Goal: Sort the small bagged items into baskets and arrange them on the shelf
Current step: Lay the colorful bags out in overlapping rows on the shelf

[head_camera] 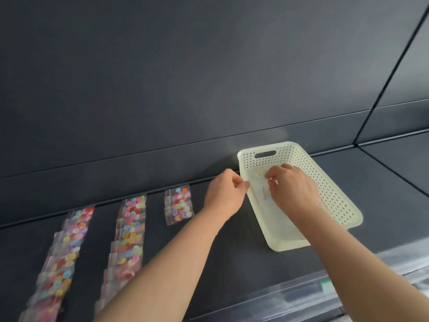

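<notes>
A cream perforated basket (334, 194) stands on the dark shelf (232, 240) at the right. My right hand (292, 189) is inside it, fingers curled on a small clear bag (267, 194) lying on the basket floor. My left hand (225, 194) pinches the basket's left rim at its near-back corner. Three rows of clear bags with coloured buttons lie on the shelf to the left: a long left row (62, 252), a long middle row (127, 238) and a short row (178, 205) nearest my left hand.
The dark back panel (185, 89) rises behind the shelf. A clear price-strip rail (325, 289) runs along the shelf's front edge at the lower right. A vertical divider seam (392, 77) marks the adjoining shelf bay on the right.
</notes>
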Action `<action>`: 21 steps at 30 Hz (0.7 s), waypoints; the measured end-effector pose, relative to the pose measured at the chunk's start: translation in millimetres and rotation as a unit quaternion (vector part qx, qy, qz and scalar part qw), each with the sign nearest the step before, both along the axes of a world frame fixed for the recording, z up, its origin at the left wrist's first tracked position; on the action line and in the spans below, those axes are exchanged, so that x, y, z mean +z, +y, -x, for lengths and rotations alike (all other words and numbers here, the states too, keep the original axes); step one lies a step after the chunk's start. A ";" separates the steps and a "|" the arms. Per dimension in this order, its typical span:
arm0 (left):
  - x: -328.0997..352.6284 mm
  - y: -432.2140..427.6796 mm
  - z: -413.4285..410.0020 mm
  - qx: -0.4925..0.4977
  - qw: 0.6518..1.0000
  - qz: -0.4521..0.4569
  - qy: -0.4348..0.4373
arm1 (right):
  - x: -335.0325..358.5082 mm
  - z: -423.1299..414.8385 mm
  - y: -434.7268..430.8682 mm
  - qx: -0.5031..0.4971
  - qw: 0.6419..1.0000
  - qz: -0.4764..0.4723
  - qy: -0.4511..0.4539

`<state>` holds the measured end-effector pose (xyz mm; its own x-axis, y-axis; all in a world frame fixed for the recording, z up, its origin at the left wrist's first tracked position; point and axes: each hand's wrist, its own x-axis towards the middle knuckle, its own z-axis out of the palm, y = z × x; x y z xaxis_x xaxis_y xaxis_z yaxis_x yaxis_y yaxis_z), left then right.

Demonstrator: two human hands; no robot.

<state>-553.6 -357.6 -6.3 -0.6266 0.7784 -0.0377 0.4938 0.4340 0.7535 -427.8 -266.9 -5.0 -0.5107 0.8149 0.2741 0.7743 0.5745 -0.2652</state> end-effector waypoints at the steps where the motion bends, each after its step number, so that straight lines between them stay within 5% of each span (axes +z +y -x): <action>1: 1.2 5.5 -6.5 0.004 1.000 -0.002 0.008 | -2.7 -9.3 8.8 -0.008 1.000 0.012 -0.019; 14: 1.2 25.7 -26.5 0.050 0.997 0.033 0.050 | -31.5 -12.9 49.0 0.062 0.981 0.034 -0.179; 18: 1.3 22.0 -27.8 0.051 0.998 0.014 0.036 | -19.6 -16.2 48.1 0.057 0.996 0.046 -0.057; 21: 3.3 13.6 -24.8 0.070 0.996 -0.044 -0.025 | -1.4 -13.2 40.3 0.060 0.981 0.153 0.106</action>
<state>-528.8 -344.1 -3.0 -0.7280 0.6855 -0.0071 0.3939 0.4267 0.8141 -414.6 -226.5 -6.4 -0.5652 0.8137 0.1359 0.6150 0.5254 -0.5880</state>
